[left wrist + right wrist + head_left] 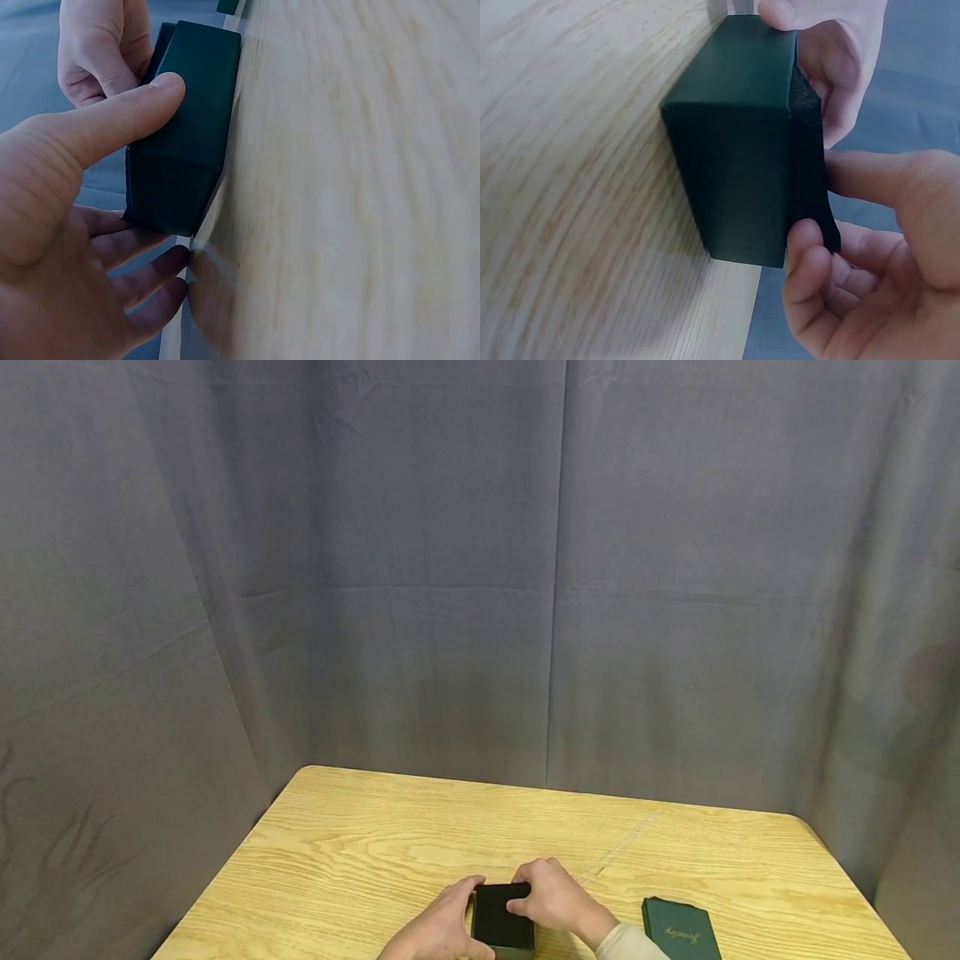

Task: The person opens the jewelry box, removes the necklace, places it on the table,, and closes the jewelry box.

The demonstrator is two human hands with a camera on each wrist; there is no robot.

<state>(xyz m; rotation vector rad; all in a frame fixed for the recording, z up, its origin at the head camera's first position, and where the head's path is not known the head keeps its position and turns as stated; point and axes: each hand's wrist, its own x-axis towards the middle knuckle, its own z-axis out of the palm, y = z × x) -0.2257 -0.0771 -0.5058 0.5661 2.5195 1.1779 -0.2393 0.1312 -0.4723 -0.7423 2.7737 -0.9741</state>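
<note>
A small dark green box [731, 176] stands on the table near its front edge, its open top facing up. Inside sits a black foam insert [501, 917], one edge of which rises above the box wall in the right wrist view. My left hand [444, 925] grips the box from the left, thumb along one side [191, 112] and fingers round the far end. From the right, my right hand [553, 897] pinches the raised edge of the insert between thumb and fingers. What lies under the insert is hidden.
To the right of my right forearm lies a dark green lid [678, 928] with gold script lettering. A thin, pale chain-like strand [621, 847] stretches across the table [360, 843] beyond my right hand. Grey curtains [435, 610] hang behind and along the sides.
</note>
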